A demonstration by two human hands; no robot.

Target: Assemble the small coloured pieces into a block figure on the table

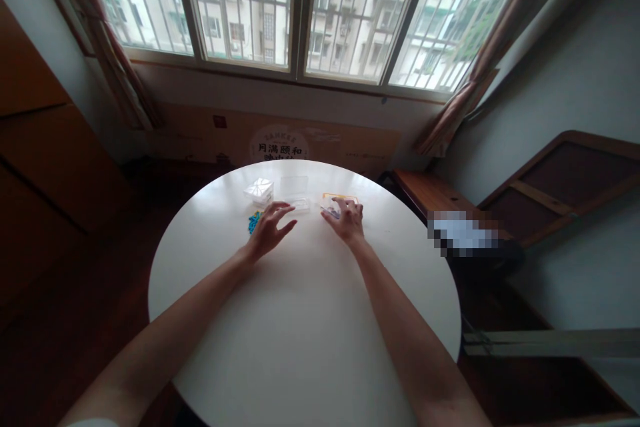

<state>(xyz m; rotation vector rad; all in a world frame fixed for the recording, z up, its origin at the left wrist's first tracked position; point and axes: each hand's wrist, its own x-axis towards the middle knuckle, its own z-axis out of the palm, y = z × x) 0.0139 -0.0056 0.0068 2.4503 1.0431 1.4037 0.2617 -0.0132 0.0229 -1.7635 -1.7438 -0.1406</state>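
Observation:
My left hand is held over the table with thumb and fingers spread and nothing between them. Beside its fingertips stands a small clear plastic box with its lid raised. Partly behind that hand lies a little pile of blue and yellow pieces, too small to name. My right hand reaches over a flat item with an orange edge, mostly covered by the fingers. Its thumb and forefinger are apart, and a small pale, clear-looking thing shows between them; I cannot make out its kind.
Clear plastic boxes are stacked at the back left of the round white table. A wooden bench stands to the right, with a blurred pale item on it. A printed cardboard panel is under the barred window.

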